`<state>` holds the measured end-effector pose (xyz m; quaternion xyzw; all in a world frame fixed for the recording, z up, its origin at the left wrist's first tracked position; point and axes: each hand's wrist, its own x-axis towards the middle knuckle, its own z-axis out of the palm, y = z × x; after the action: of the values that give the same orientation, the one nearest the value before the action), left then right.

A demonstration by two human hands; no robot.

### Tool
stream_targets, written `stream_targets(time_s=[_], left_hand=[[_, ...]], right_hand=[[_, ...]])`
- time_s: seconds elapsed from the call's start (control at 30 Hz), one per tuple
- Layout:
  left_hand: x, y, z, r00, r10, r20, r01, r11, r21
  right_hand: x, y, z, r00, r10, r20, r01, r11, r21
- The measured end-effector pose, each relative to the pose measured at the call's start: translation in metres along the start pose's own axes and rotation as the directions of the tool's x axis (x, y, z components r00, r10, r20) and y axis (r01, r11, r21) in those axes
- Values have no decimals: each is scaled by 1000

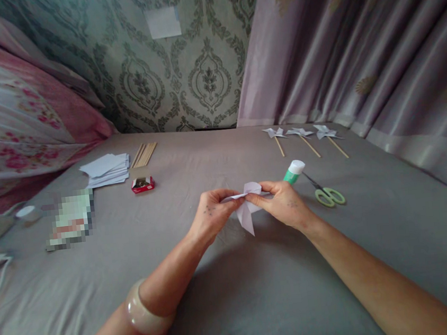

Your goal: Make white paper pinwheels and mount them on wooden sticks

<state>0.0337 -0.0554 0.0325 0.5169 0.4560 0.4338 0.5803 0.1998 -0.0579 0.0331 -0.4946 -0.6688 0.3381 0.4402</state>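
The white folded paper (246,219) is held just above the grey cloth (222,306), pinched between both hands' thumbs and fingers. The left hand (213,211) angles in from the near left, the right hand (285,202) from the near right, beside the glue stick (294,170).

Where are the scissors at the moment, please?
In the head view, the scissors lie on the right, just beside the green tube with the white cap.
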Motion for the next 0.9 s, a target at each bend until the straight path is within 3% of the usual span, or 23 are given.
stream_targets(time_s=[0.47, 0.9], left_hand=[[0, 5, 0, 1000, -22, -14, 21, 999, -33], [1, 11, -5, 996, -49, 68, 64, 970, -234]], right_hand=[[0, 0, -2, 999, 42, 1, -42, 999, -3], [1, 1, -2, 977, 175, 122, -208, 913, 352]])
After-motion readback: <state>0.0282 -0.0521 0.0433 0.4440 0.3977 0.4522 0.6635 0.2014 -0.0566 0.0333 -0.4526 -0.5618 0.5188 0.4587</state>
